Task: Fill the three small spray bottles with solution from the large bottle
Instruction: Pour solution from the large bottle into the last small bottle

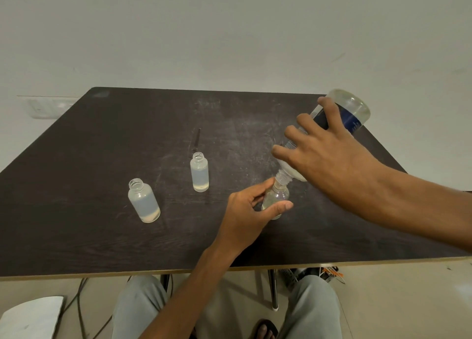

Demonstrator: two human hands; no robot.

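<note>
My right hand grips the large clear bottle with a dark blue label, tipped steeply so its neck points down onto the mouth of a small clear bottle. My left hand holds that small bottle upright on the table between thumb and fingers. Two more small uncapped bottles stand to the left: one in the middle and one nearer the front left. Both look cloudy with liquid inside.
The dark wooden table runs to a pale wall behind. A thin dark stick-like thing lies behind the middle bottle. Under the table are my legs, cables and a white cloth on the floor.
</note>
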